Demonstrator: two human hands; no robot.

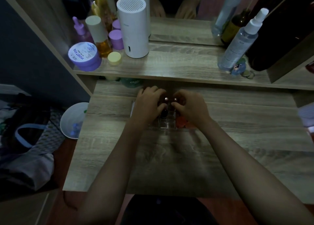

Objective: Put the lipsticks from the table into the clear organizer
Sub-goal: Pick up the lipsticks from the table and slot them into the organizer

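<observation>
The clear organizer (165, 125) sits in the middle of the wooden table (237, 131), mostly covered by both hands. My left hand (147, 104) curls over its left part, fingers closed on a dark lipstick (164, 113) that stands in a slot. My right hand (190, 105) covers the right part, fingertips pinched on another dark lipstick with a shiny tip (175, 99). An orange-red item (181, 121) shows in the organizer under my right wrist. The scene is dim, so the other slots are hard to read.
A raised shelf (169, 66) behind the hands carries a white cylinder (134, 27), purple jars (85, 56), bottles (100, 36) and a spray bottle (241, 42). A white bin (73, 121) and bags (25, 139) lie left of the table.
</observation>
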